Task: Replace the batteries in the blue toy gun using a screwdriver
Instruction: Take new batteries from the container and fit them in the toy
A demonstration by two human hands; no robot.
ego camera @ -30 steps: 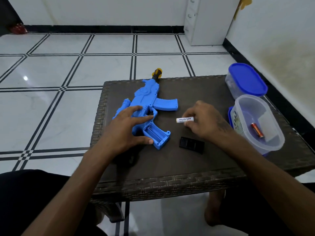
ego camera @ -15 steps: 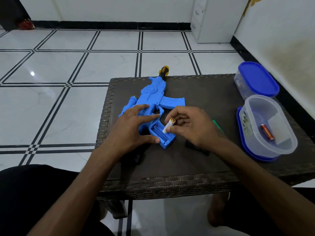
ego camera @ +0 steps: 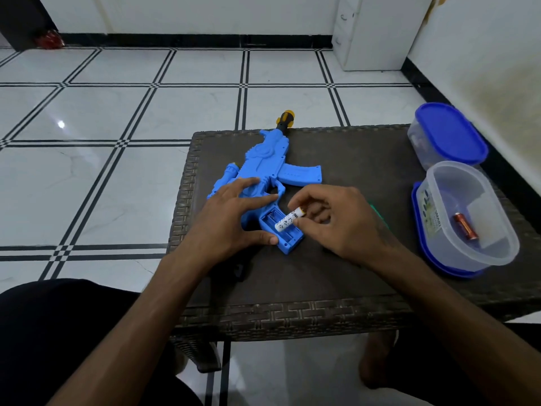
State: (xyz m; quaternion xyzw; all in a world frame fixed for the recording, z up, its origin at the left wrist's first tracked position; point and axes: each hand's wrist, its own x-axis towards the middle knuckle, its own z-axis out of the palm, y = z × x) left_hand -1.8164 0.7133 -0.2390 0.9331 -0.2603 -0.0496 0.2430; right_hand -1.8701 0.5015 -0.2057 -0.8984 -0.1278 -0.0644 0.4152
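The right hand (ego camera: 336, 227) pinches a white battery (ego camera: 288, 220) over the toy gun (ego camera: 263, 171)'s open compartment; the left hand (ego camera: 231, 221), its grip open, presses the gun onto the desk (ego camera: 366, 159).

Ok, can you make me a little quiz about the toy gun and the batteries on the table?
1. True or false: the right hand pinches a white battery over the open battery slot of the blue toy gun.
2. What lies inside the open clear tub? A) a screwdriver B) a reddish battery C) nothing
3. Fill in: the left hand rests flat on the toy ____.

Key: 1 true. 2 B. 3 gun.
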